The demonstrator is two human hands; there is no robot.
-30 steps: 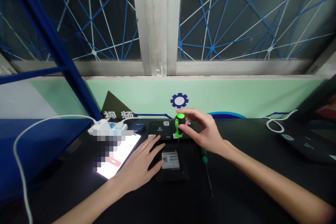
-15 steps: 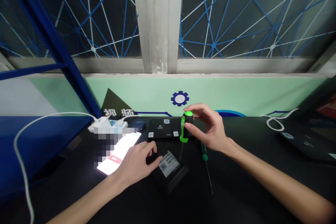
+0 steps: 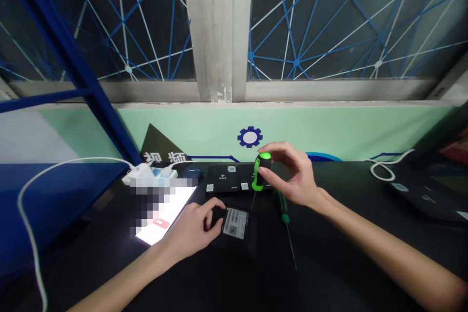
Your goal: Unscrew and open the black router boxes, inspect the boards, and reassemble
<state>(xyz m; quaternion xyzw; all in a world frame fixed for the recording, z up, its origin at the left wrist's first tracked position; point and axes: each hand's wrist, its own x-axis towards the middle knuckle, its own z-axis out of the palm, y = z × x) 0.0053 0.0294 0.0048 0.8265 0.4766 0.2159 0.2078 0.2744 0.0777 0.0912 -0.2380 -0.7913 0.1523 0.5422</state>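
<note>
The screwdriver (image 3: 262, 171), green and black handled, stands upright above the tabletop (image 3: 340, 258), shaft down. The right hand (image 3: 292, 174) holds it in a closed fingertip grip. The shaft tip lies near the far edge of a black labelled case (image 3: 237, 246). The left hand (image 3: 192, 228) grips the case's left edge. A second screwdriver (image 3: 284, 218) lies just right of the case; a lit phone (image 3: 170, 212) lies left of the left hand.

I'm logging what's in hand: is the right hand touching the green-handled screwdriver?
Touching. The head view shows the right hand pinching the screwdriver by its black-and-green handle.
</note>
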